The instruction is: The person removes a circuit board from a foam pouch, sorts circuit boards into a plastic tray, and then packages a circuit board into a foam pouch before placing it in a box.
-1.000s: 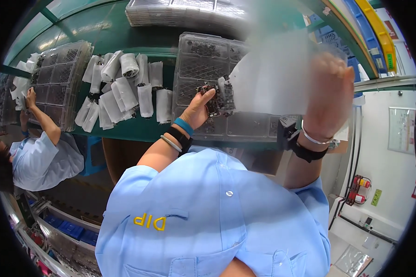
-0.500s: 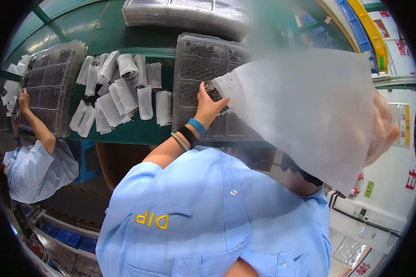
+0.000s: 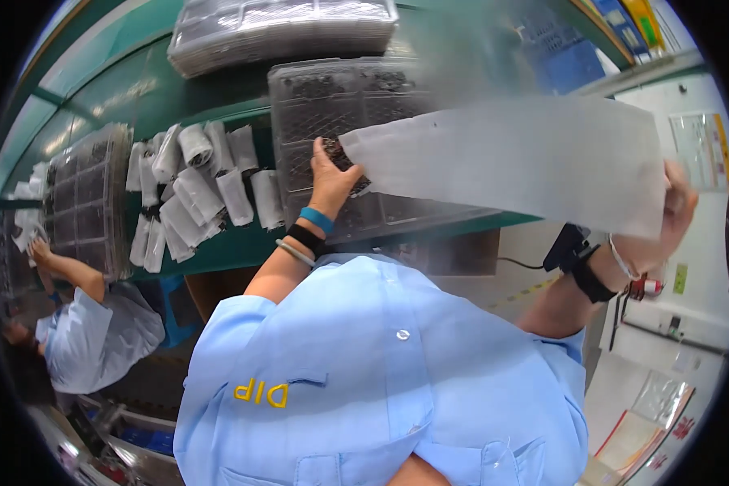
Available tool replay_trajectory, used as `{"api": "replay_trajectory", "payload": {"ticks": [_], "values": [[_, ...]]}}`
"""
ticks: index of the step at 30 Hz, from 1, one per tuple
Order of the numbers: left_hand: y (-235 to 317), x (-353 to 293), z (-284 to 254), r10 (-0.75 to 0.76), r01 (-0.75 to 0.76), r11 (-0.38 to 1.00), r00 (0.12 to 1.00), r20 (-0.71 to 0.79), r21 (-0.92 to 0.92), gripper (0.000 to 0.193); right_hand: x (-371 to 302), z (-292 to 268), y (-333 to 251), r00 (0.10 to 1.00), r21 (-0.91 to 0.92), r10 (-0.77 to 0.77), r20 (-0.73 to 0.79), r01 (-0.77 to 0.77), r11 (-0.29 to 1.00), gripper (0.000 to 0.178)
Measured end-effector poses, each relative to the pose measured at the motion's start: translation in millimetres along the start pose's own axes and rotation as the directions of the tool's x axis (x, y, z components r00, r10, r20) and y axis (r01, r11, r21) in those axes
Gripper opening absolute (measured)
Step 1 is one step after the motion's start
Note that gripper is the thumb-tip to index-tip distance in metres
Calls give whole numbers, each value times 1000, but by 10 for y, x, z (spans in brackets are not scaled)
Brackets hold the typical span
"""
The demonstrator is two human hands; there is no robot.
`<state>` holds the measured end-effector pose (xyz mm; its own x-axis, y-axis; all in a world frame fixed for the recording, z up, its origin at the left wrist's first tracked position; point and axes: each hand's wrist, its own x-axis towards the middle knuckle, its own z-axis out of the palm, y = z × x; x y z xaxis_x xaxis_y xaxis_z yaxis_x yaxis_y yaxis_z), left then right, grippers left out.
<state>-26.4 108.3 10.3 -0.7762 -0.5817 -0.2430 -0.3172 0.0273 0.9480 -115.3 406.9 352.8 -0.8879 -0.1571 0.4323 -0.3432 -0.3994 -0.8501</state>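
One sheet (image 3: 510, 162) spans left hand (image 3: 330, 183) (gripping dark parts (image 3: 340, 158)) to right hand (image 3: 675, 202).

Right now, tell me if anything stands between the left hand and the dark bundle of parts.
Nothing visible does: the left hand grips the dark bundle directly. The white sheet meets the bundle's right side and stretches to the right hand.

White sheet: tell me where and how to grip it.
Pinch the right edge of the sheet, coming from the right, where the right hand is. It is thin and stretched sideways, so that edge likely suits a pinch; its left end meets the dark parts in the left hand.
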Motion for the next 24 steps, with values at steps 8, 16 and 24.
{"api": "replay_trajectory", "payload": {"ticks": [8, 16, 24], "values": [[-262, 119, -92, 202, -203, 967, 979, 23, 156, 95, -711, -1600, -13, 854, -532, -259, -450, -24, 846, 39], [66, -64, 61, 73, -75, 996, 996, 46, 38, 81, -2217, -2956, 687, 564, -196, 0, -826, -287, 938, 16], [-45, -19, -6, -1, 4, 995, 1000, -27, 96, 80, -3138, -3832, 2205, 308, 67, 254, -917, -509, 858, 19]]}}
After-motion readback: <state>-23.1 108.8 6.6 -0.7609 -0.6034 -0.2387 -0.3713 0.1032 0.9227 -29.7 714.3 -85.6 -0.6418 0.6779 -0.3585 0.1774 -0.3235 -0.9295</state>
